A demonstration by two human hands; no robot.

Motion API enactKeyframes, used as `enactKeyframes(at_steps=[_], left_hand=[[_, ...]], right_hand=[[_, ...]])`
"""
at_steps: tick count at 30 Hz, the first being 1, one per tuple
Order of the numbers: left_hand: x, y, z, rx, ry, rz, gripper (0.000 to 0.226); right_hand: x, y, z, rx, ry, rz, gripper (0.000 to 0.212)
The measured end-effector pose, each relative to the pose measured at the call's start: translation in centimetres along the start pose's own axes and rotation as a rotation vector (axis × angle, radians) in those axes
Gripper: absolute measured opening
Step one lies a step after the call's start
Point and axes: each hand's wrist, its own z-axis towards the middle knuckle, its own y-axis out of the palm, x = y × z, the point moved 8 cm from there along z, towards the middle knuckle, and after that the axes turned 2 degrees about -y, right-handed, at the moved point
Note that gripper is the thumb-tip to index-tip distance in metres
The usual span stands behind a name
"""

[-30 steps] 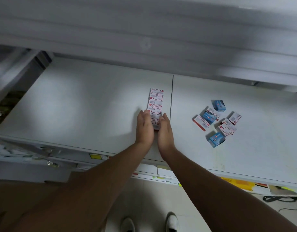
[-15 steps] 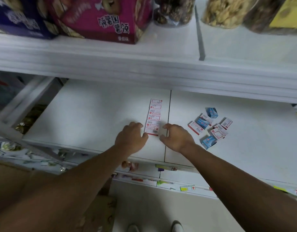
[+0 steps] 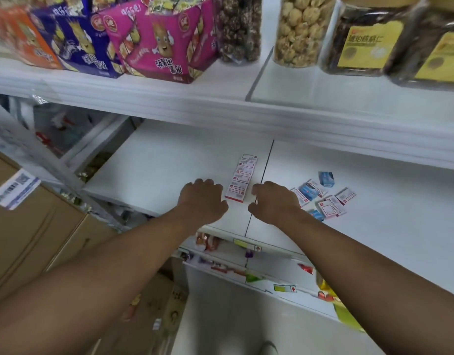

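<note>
A straight row of small white boxes with red print [image 3: 242, 177] lies on the white shelf [image 3: 164, 160], running front to back beside the seam between two shelf panels. My left hand [image 3: 203, 201] rests just left of the row's near end, fingers loosely curled, holding nothing. Just right of that end is my right hand [image 3: 273, 202], also loosely curled and holding nothing. Neither hand grips a box. A loose scatter of several small blue and white boxes [image 3: 323, 196] lies on the shelf to the right of my right hand.
The shelf above holds snack cartons, a pink one [image 3: 164, 39] among them, and clear jars of snacks [image 3: 300, 29]. Brown cardboard cartons [image 3: 28, 226] stand on the floor at left. Lower shelf edges with price tags [image 3: 246, 257] jut out beneath my arms.
My hands have come off the row of boxes and spread apart to either side of its near end. The view has tilted up, so the upper shelf now shows.
</note>
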Motion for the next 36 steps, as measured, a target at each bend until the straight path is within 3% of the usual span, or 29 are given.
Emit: enactKeyframes(at_steps=[11, 25, 36], left_hand=[[2.9, -1.5, -4.7, 0.176, 0.053, -0.078, 0.050], [6.8, 1.2, -13.4, 0.173, 0.236, -0.140, 0.046], [13.8, -2.8, -16.8, 0.215, 0.318, -0.084, 0.047]], right_hand=[[0.8, -0.1, -6.1, 0.031, 0.063, -0.024, 0.060], [1.7, 2.4, -17.9, 0.123, 0.258, -0.023, 0.051], [7.5, -0.7, -25.3, 0.151, 0.363, -0.016, 0.052]])
